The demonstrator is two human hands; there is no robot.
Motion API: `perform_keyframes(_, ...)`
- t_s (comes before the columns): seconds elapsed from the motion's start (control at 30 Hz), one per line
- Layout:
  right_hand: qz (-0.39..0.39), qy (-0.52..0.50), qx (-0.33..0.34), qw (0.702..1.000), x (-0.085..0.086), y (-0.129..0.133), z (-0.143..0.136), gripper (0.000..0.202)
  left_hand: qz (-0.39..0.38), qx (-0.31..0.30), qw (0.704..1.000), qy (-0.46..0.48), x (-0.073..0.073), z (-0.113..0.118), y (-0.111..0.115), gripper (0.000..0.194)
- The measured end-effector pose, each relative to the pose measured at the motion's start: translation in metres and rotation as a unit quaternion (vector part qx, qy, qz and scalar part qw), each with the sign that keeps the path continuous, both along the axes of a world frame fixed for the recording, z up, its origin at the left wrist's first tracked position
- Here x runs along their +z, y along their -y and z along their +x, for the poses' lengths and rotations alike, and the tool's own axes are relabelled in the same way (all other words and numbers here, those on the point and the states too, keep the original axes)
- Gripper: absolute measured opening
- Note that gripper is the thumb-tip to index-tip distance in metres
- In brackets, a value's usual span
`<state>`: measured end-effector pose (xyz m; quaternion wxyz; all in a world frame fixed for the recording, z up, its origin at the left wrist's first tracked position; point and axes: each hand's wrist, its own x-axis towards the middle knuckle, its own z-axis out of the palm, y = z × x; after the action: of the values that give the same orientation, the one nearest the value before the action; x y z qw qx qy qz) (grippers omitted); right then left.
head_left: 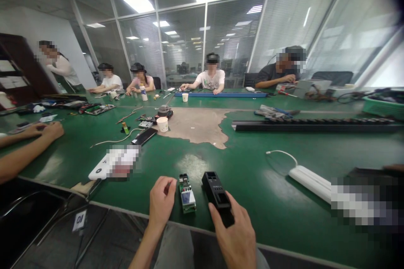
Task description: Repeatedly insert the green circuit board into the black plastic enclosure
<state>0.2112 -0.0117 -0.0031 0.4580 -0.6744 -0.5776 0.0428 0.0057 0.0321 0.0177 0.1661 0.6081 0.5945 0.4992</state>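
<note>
A small green circuit board (187, 193) with a bluish screen lies on the table just right of my left hand (162, 202). That hand rests near the table's front edge, its fingers curled in with nothing visible in them. My right hand (237, 230) grips the near end of a black plastic housing (216, 189), thumb on its left side and fingers along its right. The housing has rectangular openings on its top face and sits beside the board, a small gap between them. My palm hides its lower end.
On the green table (249, 168), a white power strip (311, 180) lies at right and a phone (144, 136) at left. A paper cup (162, 124) stands beyond. A long black rail (315, 126) lies farther back. Another person's hands (52, 130) rest at left; several people sit across.
</note>
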Motion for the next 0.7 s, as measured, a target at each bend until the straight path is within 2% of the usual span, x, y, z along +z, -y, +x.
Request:
perform_keyframes(0.13, 0.027, -0.031, 0.02, 0.999, 0.022, 0.008, -0.015, 0.055, 0.0, -0.003, 1.0, 0.011, -0.001, -0.001, 0.0, 0.027)
perform_keyframes(0.23, 0.03, -0.019, 0.062, 0.997, 0.032, 0.01, -0.033, 0.054, 0.015, 0.022, 0.999, 0.045, -0.005, -0.004, -0.001, 0.024)
perform_keyframes(0.37, 0.004, 0.009, 0.072, 0.997, 0.032, 0.005, -0.053, 0.055, 0.033, 0.062, 0.992, 0.103, -0.009, -0.008, -0.002, 0.026)
perform_keyframes(0.7, 0.043, 0.063, 0.051, 0.996, 0.036, -0.001, -0.074, 0.062, 0.04, 0.052, 0.992, 0.106, -0.007, -0.011, -0.003, 0.023)
